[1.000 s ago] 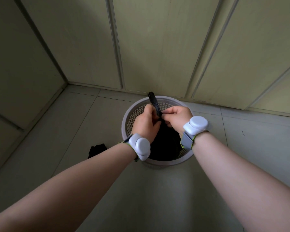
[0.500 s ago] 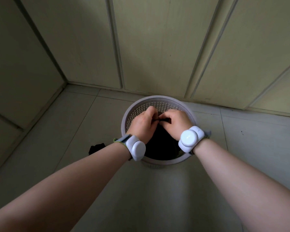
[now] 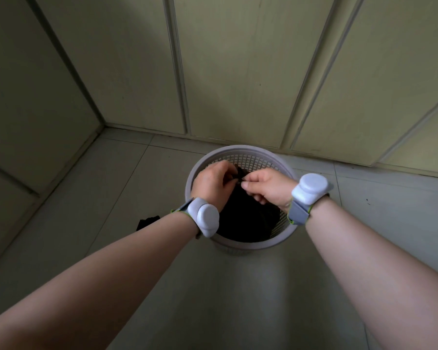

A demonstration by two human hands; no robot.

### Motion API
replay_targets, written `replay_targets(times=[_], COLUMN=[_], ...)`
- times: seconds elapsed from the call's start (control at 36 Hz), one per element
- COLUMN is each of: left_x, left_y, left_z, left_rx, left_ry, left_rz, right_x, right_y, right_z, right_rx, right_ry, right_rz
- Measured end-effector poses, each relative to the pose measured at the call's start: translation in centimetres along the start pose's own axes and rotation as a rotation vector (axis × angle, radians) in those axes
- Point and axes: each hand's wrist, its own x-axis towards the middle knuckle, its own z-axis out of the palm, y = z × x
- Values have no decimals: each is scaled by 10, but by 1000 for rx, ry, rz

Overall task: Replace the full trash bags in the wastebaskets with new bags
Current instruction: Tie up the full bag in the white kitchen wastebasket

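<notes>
Quick count first: one wastebasket [image 3: 261, 245], one black trash bag [image 3: 248, 218] in it, two hands, two wrist gadgets, and one small dark lump on the floor.

The wastebasket is a round, pale grey plastic one with mesh sides. It sits on the tiled floor [image 3: 137, 173] close to the panelled wall [image 3: 238, 72], not far from the corner. The black bag fills the inside, and the mesh shows above it on the far side. The top of the bag is gathered into a bunch that sticks up around rim level.

That's where both of the person's hands are. The left hand [image 3: 213, 183] has its fingers curled in on the gathered black plastic. The right hand [image 3: 266, 184] pinches the same bunch between thumb and forefinger, with the other fingers tucked under. The two hands are almost touching, right over the far half of the wastebasket's opening. What's inside the bag can't be made out, it's just black.

Each wrist carries a strap with a rounded white unit on it, the left wrist unit [image 3: 204, 217] and the right wrist unit [image 3: 311, 189]. The straps are grey with a green edge.

The dark lump [image 3: 148, 222] lies on the tiles just left of the wastebasket, partly behind the left forearm. It's black and crumpled, and it's too small to tell what it is.
</notes>
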Motion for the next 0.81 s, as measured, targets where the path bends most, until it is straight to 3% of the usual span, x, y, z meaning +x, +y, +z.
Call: replay_targets(times=[0.08, 0.17, 0.36, 0.58, 0.81], left_x=[1, 0, -1, 0, 0], left_y=[1, 5, 7, 6, 4], left_z=[-2, 1, 2, 5, 1], left_rx=[6, -3, 18, 147, 178], left_ry=[-12, -56, -104, -125, -134], left_rz=[-70, -67, -91, -116, -54], right_x=[0, 0, -2, 5, 5], right_y=[1, 1, 2, 4, 6], right_z=[2, 5, 0, 4, 2], right_rx=[255, 321, 303, 37, 3], right_ry=[55, 108, 92, 237, 381], right_rz=[52, 68, 71, 1, -152])
